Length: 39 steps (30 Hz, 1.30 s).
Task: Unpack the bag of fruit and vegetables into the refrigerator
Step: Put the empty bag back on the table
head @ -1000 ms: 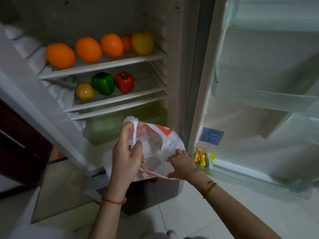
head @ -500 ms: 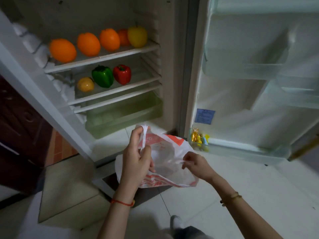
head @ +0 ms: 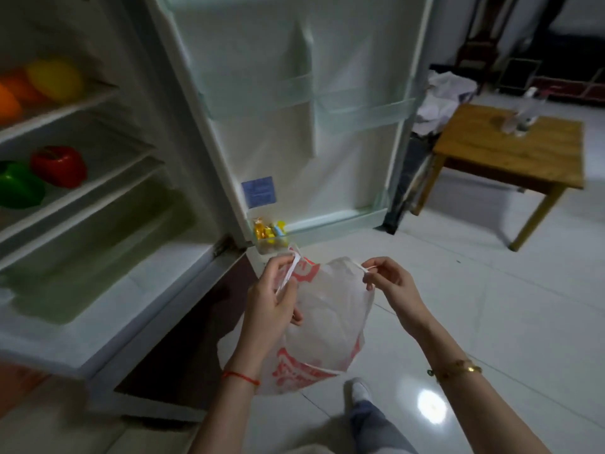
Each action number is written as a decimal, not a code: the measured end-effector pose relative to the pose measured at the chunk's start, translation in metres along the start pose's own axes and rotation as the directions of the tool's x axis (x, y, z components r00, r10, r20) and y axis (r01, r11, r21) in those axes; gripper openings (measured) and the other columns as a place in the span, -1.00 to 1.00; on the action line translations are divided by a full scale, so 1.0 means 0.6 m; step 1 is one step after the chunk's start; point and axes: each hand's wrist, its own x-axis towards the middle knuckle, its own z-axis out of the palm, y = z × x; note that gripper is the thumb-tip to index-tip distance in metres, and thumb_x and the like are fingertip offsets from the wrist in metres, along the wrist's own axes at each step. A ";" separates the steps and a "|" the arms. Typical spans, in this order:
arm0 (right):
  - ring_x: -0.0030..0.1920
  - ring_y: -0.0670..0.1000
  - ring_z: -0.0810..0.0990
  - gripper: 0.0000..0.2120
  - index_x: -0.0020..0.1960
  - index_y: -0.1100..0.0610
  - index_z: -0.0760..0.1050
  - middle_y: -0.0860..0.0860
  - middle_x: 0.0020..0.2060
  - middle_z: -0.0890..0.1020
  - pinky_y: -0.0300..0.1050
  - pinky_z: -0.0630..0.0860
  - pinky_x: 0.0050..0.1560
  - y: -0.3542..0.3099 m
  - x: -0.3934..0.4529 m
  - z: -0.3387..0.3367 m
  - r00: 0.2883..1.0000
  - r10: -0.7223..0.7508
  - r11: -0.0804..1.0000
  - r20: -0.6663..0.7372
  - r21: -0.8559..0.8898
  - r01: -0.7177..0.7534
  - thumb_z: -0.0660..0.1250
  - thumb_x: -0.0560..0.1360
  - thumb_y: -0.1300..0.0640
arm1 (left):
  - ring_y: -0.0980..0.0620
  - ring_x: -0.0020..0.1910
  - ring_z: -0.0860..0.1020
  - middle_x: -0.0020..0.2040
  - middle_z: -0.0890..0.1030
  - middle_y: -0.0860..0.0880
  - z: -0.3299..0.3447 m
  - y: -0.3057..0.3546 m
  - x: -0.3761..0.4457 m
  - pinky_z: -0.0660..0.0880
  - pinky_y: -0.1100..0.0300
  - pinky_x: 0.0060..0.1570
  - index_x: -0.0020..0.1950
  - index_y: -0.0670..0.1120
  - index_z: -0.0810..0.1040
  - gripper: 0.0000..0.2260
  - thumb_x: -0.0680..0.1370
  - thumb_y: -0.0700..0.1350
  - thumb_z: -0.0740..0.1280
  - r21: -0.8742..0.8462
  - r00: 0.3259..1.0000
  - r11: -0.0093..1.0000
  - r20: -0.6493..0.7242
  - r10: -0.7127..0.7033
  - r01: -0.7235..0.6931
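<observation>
A blue label [head: 258, 192] is stuck at the lower left corner of the open refrigerator door [head: 304, 126]; its writing is too small to read. The plastic bag [head: 327, 322] is thin and white with red print that I cannot read, and it hangs above the floor before the refrigerator's bottom edge. The left hand [head: 271, 299] pinches one handle and the right hand [head: 389, 283] pinches the other. A red pepper [head: 59, 165] and a green pepper [head: 19, 188] lie on the middle shelf [head: 108, 173].

Thin crinkled plastic bag [head: 327, 309]; glossy tiled floor [head: 491, 290]
</observation>
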 end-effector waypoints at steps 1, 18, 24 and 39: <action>-0.30 -0.02 0.54 -0.85 -0.02 0.24 0.56 0.14 -0.26 0.62 -0.19 0.49 -0.13 0.001 -0.005 -0.037 0.998 -0.010 1.000 -0.060 0.010 0.011 0.32 0.47 0.43 | 0.00 -0.55 0.53 -0.30 0.57 0.07 0.033 0.008 0.009 0.58 0.13 -0.46 0.16 0.09 0.53 -0.74 0.60 -0.26 0.29 -0.002 0.999 1.000 0.046 0.012 -0.012; -0.23 0.01 0.65 -0.92 -0.03 0.23 0.54 0.30 -0.07 0.63 -0.28 0.54 -0.14 -0.018 0.094 -0.515 0.946 -0.033 0.999 -0.324 0.025 0.043 0.40 0.50 0.32 | 0.08 -0.38 0.66 0.00 0.63 0.09 0.508 0.143 0.196 0.66 0.09 -0.37 0.22 0.17 0.49 -0.79 0.61 -0.07 0.30 0.016 0.966 0.996 0.247 0.078 -0.084; -0.16 0.05 0.65 -0.85 0.00 0.22 0.53 0.20 -0.07 0.66 -0.28 0.55 -0.13 -0.031 0.183 -0.659 0.927 -0.049 0.999 -0.373 -0.002 0.052 0.33 0.50 0.42 | 0.10 -0.36 0.66 -0.07 0.62 0.11 0.659 0.191 0.290 0.63 0.24 -0.36 0.23 0.14 0.44 -0.79 0.61 -0.04 0.31 0.059 0.955 0.992 0.281 0.090 -0.111; 0.01 0.07 0.62 -0.82 0.02 0.18 0.53 0.20 0.01 0.63 -0.22 0.56 -0.04 -0.034 0.568 -0.970 0.834 -0.013 0.999 -0.552 -0.041 -0.011 0.32 0.51 0.41 | 0.14 -0.20 0.66 -0.05 0.67 0.06 1.047 0.210 0.681 0.63 0.19 -0.15 0.18 -0.02 0.60 -0.76 0.52 -0.11 0.44 0.137 0.928 0.985 0.368 0.049 -0.106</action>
